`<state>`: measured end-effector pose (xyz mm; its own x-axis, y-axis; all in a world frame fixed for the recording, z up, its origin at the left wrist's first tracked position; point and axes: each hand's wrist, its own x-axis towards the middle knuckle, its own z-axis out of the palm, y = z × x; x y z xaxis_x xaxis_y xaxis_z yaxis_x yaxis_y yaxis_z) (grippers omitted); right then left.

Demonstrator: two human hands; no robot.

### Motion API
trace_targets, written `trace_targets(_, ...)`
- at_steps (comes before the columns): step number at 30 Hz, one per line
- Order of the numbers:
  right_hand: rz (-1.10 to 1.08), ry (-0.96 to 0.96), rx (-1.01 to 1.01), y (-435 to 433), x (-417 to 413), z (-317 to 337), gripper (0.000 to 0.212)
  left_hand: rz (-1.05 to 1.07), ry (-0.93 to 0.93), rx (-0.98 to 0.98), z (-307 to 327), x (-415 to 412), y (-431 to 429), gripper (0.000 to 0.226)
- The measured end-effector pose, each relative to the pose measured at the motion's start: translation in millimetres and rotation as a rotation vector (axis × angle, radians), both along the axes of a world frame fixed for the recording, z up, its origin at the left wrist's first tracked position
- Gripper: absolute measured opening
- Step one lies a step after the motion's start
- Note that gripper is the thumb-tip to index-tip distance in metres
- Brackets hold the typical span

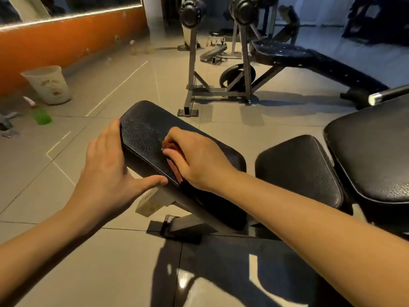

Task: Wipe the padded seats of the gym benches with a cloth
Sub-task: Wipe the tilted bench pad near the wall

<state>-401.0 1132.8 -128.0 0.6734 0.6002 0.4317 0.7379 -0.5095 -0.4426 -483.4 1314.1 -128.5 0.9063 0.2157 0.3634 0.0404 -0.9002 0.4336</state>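
Nearby, three black padded pieces: long pad [143, 131] at centre, smaller seat pad [296, 169] to its right, third pad [371, 156] at far right. Farther back, one more bench [309, 55]. Two hands, one cloth. Reddish-brown cloth [176, 169] on the long pad's near left side, pinned under right hand [197, 160], bent fingers gripping it, only a strip showing beside the palm. Left hand [106, 165] flat and wide, fingers straight along the pad's left edge, thumb touching its lower rim. On the floor at left, one white bucket [48, 84], one green spray bottle [41, 115].

Reddish cloth [176, 169], perhaps folded, mostly beneath the right hand [195, 160].
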Motion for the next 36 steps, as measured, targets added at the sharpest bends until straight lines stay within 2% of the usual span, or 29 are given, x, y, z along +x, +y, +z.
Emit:
trace_targets(2,-0.189,0.009,-0.017,-17.9,31.8,-16.1,0.016,-0.011,0.001,0.007,-0.6,1.1,0.7,0.142)
trace_targets(5,-0.585,0.185,-0.246,-61.1,70.6,-43.3,0.012,-0.020,0.000,0.016,-2.8,-0.3,1.8,0.142)
trace_targets(7,-0.664,0.293,-0.277,-69.1,67.1,-46.2,0.011,-0.028,-0.004,0.021,-3.0,0.2,3.1,0.141)
trace_targets(9,-0.559,0.327,-0.180,-55.1,45.8,-40.1,0.009,-0.032,-0.005,0.028,-2.7,1.3,5.0,0.141)
trace_targets(13,-0.178,0.393,0.063,-32.4,10.1,-12.8,0.015,-0.018,0.013,0.042,-1.0,2.6,3.9,0.144)
trace_targets(15,-0.226,0.415,0.083,-42.8,29.8,-11.8,0.018,-0.013,0.022,0.037,0.4,2.4,3.0,0.143)
trace_targets(19,-0.521,0.601,-0.004,-77.8,70.1,-21.5,0.016,-0.013,0.019,0.037,0.2,0.3,2.8,0.142)
trace_targets(21,-0.473,0.702,0.023,-83.4,75.2,-17.6,0.021,-0.019,0.019,0.037,-0.3,0.6,3.5,0.141)
trace_targets(24,-0.241,0.764,0.137,-79.1,69.9,0.5,0.027,-0.027,0.018,0.044,-0.5,1.4,4.4,0.142)
trace_targets(27,-0.130,0.714,0.195,-76.5,67.6,-2.5,0.023,-0.024,0.027,0.041,0.4,1.4,3.8,0.141)
trace_targets(30,-0.237,0.583,0.123,-79.9,72.3,-16.6,0.020,-0.027,0.022,0.034,2.0,1.0,2.7,0.139)
trace_targets(34,-0.478,0.294,-0.069,-81.7,65.4,-19.3,0.021,-0.025,0.018,0.028,2.3,-0.2,1.3,0.141)
trace_targets(36,-0.490,0.256,-0.131,-77.4,55.2,-21.8,0.018,-0.022,0.019,0.033,1.7,0.2,1.7,0.141)
